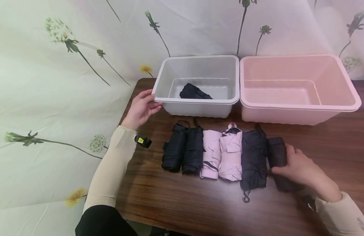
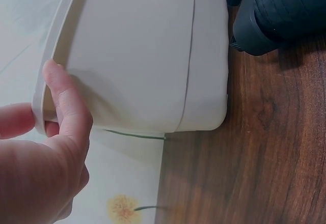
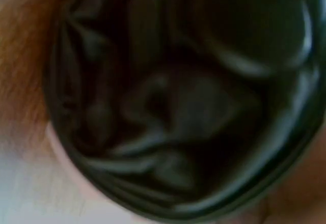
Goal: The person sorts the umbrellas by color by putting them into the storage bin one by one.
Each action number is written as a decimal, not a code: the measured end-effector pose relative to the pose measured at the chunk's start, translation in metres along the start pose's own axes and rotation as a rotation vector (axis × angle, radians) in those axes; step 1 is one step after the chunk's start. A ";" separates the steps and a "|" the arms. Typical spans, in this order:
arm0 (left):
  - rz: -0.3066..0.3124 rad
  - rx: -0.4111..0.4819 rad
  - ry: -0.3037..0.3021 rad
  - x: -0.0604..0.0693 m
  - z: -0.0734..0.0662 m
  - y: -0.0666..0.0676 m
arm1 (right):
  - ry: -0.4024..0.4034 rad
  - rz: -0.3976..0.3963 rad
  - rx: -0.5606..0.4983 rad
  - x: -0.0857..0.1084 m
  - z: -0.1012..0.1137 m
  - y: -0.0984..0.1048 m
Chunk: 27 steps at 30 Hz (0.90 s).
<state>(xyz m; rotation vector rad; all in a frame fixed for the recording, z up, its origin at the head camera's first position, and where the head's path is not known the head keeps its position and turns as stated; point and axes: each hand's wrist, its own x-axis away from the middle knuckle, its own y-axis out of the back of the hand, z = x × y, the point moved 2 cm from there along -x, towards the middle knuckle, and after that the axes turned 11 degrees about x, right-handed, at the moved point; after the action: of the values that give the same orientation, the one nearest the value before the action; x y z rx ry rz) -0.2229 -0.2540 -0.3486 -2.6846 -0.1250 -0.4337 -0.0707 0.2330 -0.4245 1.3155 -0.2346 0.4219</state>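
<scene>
The left hand (image 1: 143, 109) pinches the near corner of the rim of a pale grey, rectangular plastic bin (image 1: 196, 109), thumb on 1 side of the edge and fingers on the other. The right hand (image 1: 301, 167) is wrapped over a black, cylindrical folded umbrella (image 1: 277, 152), which lies at the right-hand end of a row on the dark brown wood-grain tabletop (image 1: 184, 200). The right wrist view is blurred and mostly filled by dark, glossy folds, probably the end of that same umbrella.

Between the 2 hands, 5 more folded umbrellas lie side by side. Nearest the left hand is a slim black umbrella with a loop strap (image 1: 173, 150), then a second slim black umbrella (image 1: 193, 154). In the middle come a narrow pale pink fabric umbrella (image 1: 211, 147) and a wider pale pink umbrella with a dark patch near its top (image 1: 230, 157). Nearest the right hand is a broad, wrinkled black umbrella with a cord loop (image 1: 254, 160), just beside the gripped one.

Inside the bin, beyond the left hand, lies a crumpled-looking black folded bundle (image 1: 193, 91). Ahead of the right hand stands a light pink, rectangular plastic bin (image 1: 288, 114), beside the grey one.
</scene>
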 end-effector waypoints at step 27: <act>0.001 -0.026 0.002 0.000 0.000 0.000 | 0.026 -0.146 -0.051 0.012 -0.004 0.014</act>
<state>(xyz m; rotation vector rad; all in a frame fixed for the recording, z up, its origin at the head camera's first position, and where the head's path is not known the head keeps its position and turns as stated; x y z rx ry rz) -0.2227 -0.2545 -0.3483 -2.7091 -0.1177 -0.4410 -0.0665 0.2414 -0.4083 1.2673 -0.1259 0.3071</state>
